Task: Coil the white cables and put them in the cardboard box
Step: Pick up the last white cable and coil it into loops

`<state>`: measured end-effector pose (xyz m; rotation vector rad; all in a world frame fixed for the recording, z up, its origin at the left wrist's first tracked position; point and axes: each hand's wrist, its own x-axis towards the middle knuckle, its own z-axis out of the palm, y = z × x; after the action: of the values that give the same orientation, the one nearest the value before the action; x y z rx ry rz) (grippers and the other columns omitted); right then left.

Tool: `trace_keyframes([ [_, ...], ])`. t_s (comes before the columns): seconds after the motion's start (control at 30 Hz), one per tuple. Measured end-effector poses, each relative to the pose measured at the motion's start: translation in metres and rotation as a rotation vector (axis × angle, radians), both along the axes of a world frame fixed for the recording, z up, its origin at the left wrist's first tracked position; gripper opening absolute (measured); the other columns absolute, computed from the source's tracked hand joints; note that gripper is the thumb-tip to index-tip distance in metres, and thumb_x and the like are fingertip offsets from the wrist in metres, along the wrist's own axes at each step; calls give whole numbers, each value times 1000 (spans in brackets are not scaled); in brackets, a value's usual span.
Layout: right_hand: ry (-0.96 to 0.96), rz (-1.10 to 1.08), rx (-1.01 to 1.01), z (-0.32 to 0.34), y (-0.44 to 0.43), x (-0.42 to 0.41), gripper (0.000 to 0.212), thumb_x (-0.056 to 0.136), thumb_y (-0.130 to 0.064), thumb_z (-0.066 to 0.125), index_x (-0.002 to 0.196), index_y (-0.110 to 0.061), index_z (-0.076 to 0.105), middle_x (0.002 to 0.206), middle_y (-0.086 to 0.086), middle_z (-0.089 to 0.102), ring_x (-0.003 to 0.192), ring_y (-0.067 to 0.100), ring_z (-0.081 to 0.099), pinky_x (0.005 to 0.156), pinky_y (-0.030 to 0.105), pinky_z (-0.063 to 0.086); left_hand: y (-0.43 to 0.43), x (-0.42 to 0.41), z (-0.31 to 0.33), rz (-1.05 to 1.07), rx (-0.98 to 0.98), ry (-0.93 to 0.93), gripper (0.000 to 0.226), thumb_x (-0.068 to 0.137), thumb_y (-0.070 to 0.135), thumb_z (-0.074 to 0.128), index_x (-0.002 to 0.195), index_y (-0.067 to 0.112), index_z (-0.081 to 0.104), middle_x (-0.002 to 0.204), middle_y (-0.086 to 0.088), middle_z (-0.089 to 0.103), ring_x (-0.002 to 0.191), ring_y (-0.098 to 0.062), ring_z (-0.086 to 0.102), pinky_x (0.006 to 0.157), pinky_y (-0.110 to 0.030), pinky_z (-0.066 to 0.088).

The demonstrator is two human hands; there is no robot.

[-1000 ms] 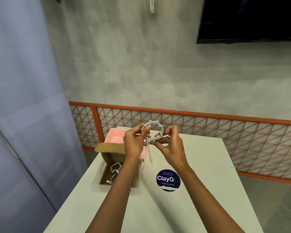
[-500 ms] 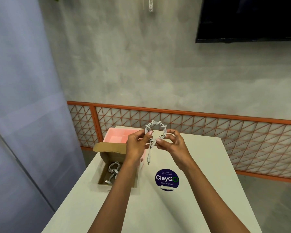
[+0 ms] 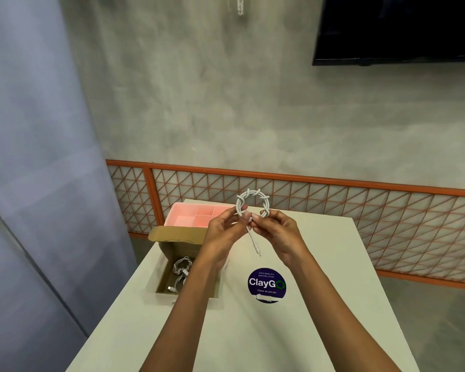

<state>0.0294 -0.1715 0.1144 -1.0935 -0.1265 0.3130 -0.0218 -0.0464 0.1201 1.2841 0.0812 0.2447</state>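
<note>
I hold a white cable (image 3: 253, 201) wound into a small ring above the white table (image 3: 320, 304). My left hand (image 3: 223, 232) pinches the ring's lower left side. My right hand (image 3: 277, 232) pinches its lower right side. A short loose end with a plug (image 3: 255, 244) hangs down between my hands. The open cardboard box (image 3: 169, 245) sits on the table's left edge, partly behind my left forearm. Another coiled white cable (image 3: 180, 272) lies inside it.
A pink divided tray (image 3: 188, 214) stands behind the box at the table's far left corner. A round dark "ClayGo" sticker (image 3: 266, 284) is on the tabletop. An orange lattice railing (image 3: 360, 210) runs behind the table, and a dark screen (image 3: 397, 28) hangs on the wall.
The ring has been turned more upright and lifted slightly, and my fingertips have come closer together at its bottom. The loose end hangs shorter and farther right.
</note>
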Motion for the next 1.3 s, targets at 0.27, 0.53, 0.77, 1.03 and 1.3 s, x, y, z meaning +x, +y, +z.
trace_keyframes([
  [0.27,-120,33,-311,1,-1,-5,41,77,-17,77,113,-13,57,103,4,66,98,23,66,73,29,55,-2,5,-6,192,1,-20,26,89,7,61,115,11,63,96,-1,71,86,-8,68,68,-15,54],
  [0.53,-15,29,-233,3,-7,0,12,78,7,69,87,0,66,75,11,68,70,19,67,64,17,56,3,9,-7,180,62,0,32,91,5,58,123,12,60,98,0,70,92,-10,67,76,-19,56],
  [0.77,178,-57,-17,3,0,11,37,79,18,61,113,9,52,82,19,65,61,17,68,61,20,58,5,10,-2,149,226,65,31,92,6,57,123,8,60,97,1,66,85,-4,64,67,-16,55],
  [1.03,65,13,-174,7,1,11,32,90,16,42,117,9,57,103,20,66,83,22,67,74,25,58,8,12,-2,218,508,120,29,93,12,58,121,13,64,106,-1,70,84,-8,63,82,-34,56],
  [1.3,14,8,-337,-2,-1,14,31,84,-22,71,109,-6,64,99,10,71,88,19,68,74,30,56,6,14,-5,226,636,186,26,91,15,61,116,13,68,102,-5,72,89,-20,66,85,-40,57],
])
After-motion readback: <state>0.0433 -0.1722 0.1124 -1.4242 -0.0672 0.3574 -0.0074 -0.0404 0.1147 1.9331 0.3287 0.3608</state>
